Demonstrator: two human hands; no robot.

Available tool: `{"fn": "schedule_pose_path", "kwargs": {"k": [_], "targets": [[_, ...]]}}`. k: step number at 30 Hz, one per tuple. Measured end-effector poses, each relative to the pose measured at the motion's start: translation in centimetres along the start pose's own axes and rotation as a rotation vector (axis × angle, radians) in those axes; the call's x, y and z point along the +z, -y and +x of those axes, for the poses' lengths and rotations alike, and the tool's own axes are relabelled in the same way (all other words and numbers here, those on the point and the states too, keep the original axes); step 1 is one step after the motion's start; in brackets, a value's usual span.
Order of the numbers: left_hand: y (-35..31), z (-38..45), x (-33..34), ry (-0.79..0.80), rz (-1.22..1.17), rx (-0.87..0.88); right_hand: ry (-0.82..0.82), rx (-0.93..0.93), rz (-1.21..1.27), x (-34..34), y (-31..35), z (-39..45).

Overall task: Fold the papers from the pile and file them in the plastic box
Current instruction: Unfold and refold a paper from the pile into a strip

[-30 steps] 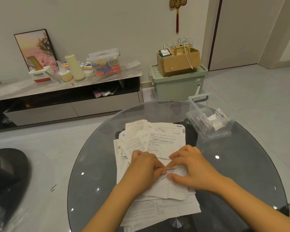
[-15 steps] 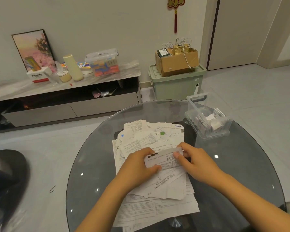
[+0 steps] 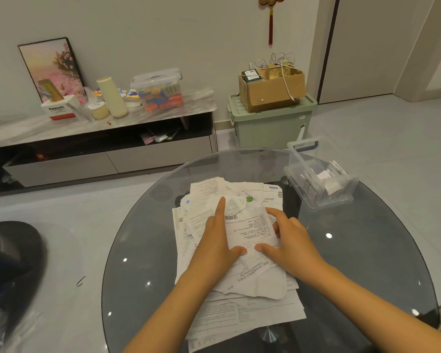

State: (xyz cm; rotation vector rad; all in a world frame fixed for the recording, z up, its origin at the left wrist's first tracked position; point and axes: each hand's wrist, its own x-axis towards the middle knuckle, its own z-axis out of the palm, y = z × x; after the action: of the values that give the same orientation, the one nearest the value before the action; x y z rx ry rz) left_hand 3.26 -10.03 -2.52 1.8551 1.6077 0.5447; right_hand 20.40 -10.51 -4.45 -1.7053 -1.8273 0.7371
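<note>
A printed paper with a barcode [image 3: 250,229] is held just above the loose pile of papers [image 3: 242,312] in the middle of the round glass table [image 3: 362,271]. My left hand [image 3: 213,243] grips its left edge, thumb on the lower edge and index finger stretched along the side. My right hand [image 3: 294,242] pinches the right edge, with its thumb on the lower edge close to the left thumb. The clear plastic box [image 3: 294,151] stands open at the table's far right, with several folded papers inside.
Behind the table are a green storage bin [image 3: 270,126] with a cardboard box [image 3: 273,89] on top and a low TV cabinet [image 3: 99,149] carrying bottles and boxes. A dark seat [image 3: 13,253] sits at the left. Bare glass surrounds the pile.
The small folded slip that both hands held up half a second ago now shows as a larger sheet lying lower over the pile. Both thumbs moved down to its lower edge, and the left index finger straightened.
</note>
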Motion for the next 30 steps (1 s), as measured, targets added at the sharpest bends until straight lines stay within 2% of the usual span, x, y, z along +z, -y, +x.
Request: {"fn": "schedule_pose_path", "kwargs": {"k": [7,12,15,18,22,30], "targets": [[0.8,0.5,-0.5,0.058,0.059,-0.017,0.065,-0.004,-0.05,-0.9,-0.7,0.5],[1.6,0.4,-1.2,0.041,0.121,-0.023,0.12,-0.023,-0.043,-1.2,-1.4,0.7],[1.5,0.2,-1.3,0.011,0.274,0.095,0.102,-0.118,-0.184,-1.3,-1.5,0.5],[1.3,-0.3,-1.0,0.067,0.367,0.219,0.112,-0.224,-0.316,-1.4,-1.6,0.2],[1.3,-0.3,-0.7,0.06,0.444,0.319,0.125,-0.264,-0.322,-1.3,-1.7,0.1],[0.9,-0.2,-1.1,-0.062,0.395,0.417,-0.015,-0.406,-0.326,-1.3,-1.5,0.4]]}}
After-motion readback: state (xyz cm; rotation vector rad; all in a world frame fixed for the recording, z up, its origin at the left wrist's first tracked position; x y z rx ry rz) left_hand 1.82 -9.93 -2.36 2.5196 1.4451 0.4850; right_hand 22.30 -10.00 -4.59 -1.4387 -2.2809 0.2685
